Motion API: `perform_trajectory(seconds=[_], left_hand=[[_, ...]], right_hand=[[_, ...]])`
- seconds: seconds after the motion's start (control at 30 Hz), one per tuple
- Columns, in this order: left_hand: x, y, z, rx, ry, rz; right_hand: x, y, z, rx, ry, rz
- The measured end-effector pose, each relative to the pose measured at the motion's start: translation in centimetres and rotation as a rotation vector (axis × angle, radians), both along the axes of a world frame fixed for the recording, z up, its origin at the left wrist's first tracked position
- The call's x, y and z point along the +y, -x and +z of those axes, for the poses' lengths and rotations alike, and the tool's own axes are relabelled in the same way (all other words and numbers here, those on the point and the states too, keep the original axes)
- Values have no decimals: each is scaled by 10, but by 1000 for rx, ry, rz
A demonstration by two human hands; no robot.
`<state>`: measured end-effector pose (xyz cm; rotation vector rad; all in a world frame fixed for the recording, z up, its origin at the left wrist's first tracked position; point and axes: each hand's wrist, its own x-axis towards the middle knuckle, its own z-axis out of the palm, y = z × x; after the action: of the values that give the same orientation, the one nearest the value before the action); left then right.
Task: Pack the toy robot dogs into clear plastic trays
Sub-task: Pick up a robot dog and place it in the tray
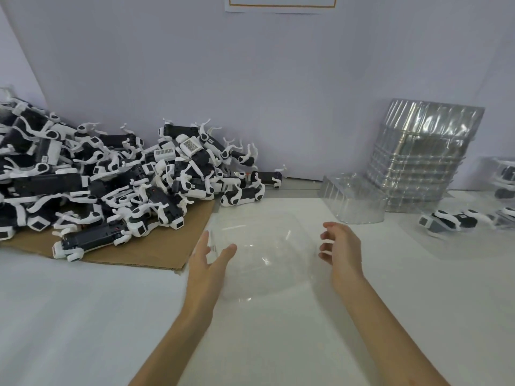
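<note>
Near edge: two bare forearms reach in over the white bench (83,316).

Left hand (210,259): fingers straight and spread, thumb out, grip released. It lies at the left edge of a clear tray (264,246).

Right hand (341,250): fingers loosely curled, grip released, nothing in it. It is just beside the tray's right edge.

Contact with the tray on either side: cannot tell, the plastic is too transparent. The tray sits flat on the bench between the two hands.

Farther left: a sheet of brown cardboard (145,252) carries a large pile of toy robot dogs (111,174), black and white, tumbled against the wall (278,79).

Farther right: one loose tray (354,199) on the bench, and behind it a leaning stack of trays (423,154).

Right edge: a single dog (446,221) lies in clear plastic. Beyond it are filled trays (504,176), partly cut off.

Back: a paper sheet (281,4) at the top of the wall.
</note>
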<state>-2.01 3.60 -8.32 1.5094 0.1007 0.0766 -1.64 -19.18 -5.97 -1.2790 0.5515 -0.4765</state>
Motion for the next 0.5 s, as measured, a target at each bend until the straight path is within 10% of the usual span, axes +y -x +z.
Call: perform_trajectory(seconds=[0.5], left_hand=[[-9, 3, 0, -8, 30, -83]], right_hand=[[4, 0, -1, -63, 476, 256]])
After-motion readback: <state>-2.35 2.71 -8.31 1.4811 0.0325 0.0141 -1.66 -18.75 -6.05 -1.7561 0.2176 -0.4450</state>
